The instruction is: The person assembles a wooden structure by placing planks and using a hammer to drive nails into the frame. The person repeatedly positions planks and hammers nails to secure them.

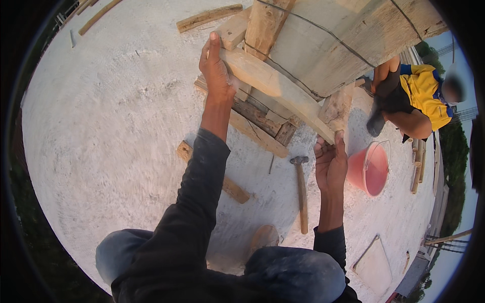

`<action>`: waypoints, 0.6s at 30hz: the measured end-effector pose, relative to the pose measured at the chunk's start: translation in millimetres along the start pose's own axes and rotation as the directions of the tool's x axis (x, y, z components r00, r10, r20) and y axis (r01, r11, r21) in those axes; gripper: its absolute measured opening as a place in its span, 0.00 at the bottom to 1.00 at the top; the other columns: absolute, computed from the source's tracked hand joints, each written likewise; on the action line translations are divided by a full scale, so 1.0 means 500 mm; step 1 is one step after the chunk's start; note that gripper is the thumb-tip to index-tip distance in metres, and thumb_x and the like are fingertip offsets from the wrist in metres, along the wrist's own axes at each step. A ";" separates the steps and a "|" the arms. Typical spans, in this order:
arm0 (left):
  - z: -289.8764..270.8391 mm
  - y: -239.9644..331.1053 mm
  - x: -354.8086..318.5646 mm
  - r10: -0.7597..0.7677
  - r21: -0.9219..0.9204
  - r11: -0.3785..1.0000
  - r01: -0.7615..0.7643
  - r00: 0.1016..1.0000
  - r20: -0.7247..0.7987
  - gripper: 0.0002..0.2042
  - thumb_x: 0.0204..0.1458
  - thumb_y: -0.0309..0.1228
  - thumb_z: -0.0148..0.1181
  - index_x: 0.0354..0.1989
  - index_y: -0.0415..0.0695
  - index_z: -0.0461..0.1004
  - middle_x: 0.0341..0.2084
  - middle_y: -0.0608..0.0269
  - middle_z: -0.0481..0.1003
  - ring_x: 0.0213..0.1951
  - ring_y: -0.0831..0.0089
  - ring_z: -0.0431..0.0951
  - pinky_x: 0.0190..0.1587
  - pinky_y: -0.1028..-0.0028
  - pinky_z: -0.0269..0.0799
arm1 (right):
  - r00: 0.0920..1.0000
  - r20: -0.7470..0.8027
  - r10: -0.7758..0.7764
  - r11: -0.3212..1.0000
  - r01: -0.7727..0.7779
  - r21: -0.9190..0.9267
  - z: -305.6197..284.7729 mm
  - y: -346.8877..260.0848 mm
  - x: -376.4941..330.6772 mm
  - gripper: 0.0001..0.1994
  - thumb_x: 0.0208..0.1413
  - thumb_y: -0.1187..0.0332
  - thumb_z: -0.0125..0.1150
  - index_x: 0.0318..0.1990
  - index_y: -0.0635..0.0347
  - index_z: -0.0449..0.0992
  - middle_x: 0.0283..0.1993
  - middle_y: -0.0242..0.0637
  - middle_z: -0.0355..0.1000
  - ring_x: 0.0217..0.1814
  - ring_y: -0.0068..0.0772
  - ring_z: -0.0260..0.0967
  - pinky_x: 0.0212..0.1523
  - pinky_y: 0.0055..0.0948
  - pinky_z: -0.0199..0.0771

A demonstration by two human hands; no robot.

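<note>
A short pale wooden board (277,90) lies slantwise against the foot of an upright wooden form (323,45), which has dark wire around it. My left hand (217,68) grips the board's far left end, thumb pointing up along it. The near right end is in my right hand (332,160), held between thumb and fingers. Behind the board stand two timber uprights, one at the left (267,28) and one at the right (335,108). A hammer (301,197) with a wooden handle rests on the floor, left of my right forearm.
A red bucket (357,169) lies tilted right of my right hand. Beyond it crouches a person in a yellow top (424,93). Wood pieces (230,188) lie left of the hammer, others under the form (257,132). A flat pale board (375,263) lies at lower right.
</note>
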State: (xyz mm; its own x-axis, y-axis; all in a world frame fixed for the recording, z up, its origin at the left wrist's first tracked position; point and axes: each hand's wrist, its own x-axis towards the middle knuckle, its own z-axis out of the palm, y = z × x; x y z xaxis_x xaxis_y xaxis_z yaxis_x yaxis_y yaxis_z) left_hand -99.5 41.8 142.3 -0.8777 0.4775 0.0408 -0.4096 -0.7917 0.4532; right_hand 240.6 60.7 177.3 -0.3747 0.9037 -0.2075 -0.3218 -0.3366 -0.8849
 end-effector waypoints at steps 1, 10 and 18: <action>0.000 0.003 0.007 0.032 0.000 0.999 -0.032 0.996 0.087 0.31 0.64 0.48 0.75 0.63 0.38 0.72 0.62 0.51 0.77 0.64 0.58 0.78 0.64 0.55 0.80 | 1.000 -0.027 -0.001 1.000 0.001 -0.002 0.001 -0.002 -0.002 0.23 0.76 0.52 0.62 0.59 0.67 0.77 0.48 0.37 0.81 0.45 0.26 0.81 0.47 0.29 0.89; 0.011 0.022 -0.013 -0.079 0.054 0.996 0.070 0.979 0.189 0.30 0.73 0.53 0.56 0.76 0.48 0.66 0.69 0.48 0.75 0.64 0.50 0.79 0.70 0.55 0.75 | 0.999 0.019 -0.041 0.999 0.041 0.035 -0.036 0.025 0.000 0.27 0.78 0.47 0.58 0.62 0.66 0.76 0.47 0.40 0.81 0.44 0.26 0.81 0.45 0.29 0.86; -0.198 -0.023 -0.146 0.341 0.814 0.522 -0.254 0.937 0.074 0.45 0.74 0.62 0.48 0.83 0.37 0.43 0.80 0.40 0.50 0.81 0.49 0.52 0.81 0.48 0.51 | 0.992 -0.073 -0.107 0.574 0.001 -0.819 -0.209 0.170 -0.069 0.19 0.75 0.62 0.64 0.64 0.65 0.81 0.46 0.40 0.83 0.44 0.27 0.79 0.47 0.30 0.82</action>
State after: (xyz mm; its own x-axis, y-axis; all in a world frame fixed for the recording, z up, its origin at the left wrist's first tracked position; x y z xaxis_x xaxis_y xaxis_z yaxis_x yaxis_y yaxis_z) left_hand -55.5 -21.8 46.0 -0.9439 0.2055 0.2585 0.2118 -0.2240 0.9513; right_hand 317.1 28.8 65.5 -0.2737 0.9513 -0.1418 0.5268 0.0249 -0.8496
